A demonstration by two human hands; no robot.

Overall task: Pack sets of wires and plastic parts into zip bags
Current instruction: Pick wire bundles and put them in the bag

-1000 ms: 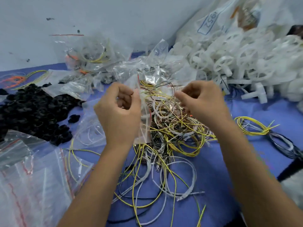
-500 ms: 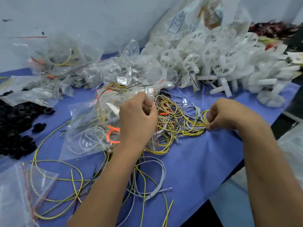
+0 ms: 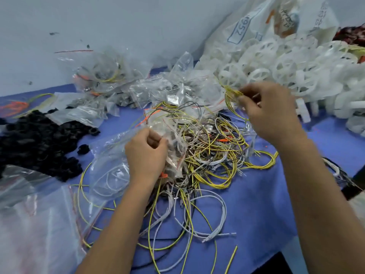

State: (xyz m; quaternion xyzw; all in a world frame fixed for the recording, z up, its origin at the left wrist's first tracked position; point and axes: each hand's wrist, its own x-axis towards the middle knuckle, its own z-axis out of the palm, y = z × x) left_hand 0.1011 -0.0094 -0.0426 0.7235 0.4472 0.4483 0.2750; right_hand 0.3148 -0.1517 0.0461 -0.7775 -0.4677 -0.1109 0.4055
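Nearest, bottom left: stack of empty zip bags (image 3: 29, 224) lying flat on the blue table cover (image 3: 256, 214). Loose white and yellow-green wire loops (image 3: 197, 210) sprawl just ahead of both forearms.

Left hand (image 3: 146, 155): fingers curled, thumb against fingertips, pinching the mouth edge of a clear zip bag (image 3: 110, 167). Bag body trails left and toward the camera from the hand, lying on the cover, with white wire coils visible inside. Bag rim is motion-blurred, so I can't tell whether the mouth is open.

Just right of that hand: main wire tangle (image 3: 213, 147), yellow-green, white, black and some orange, touching the bag edge.

Right hand (image 3: 270, 111): raised above the tangle, fingers curled, thumb and forefinger pinching a yellow-green wire bundle (image 3: 233, 93). Bundle sticks out left of the fingertips; its strands drop down into the tangle.

Left mid-field: heap of black plastic rings (image 3: 37, 139). Behind the tangle: pile of filled zip bags (image 3: 122, 84). Far right: mound of white plastic wheel parts (image 3: 286, 70), and a big marked sack (image 3: 254, 24) against the wall.
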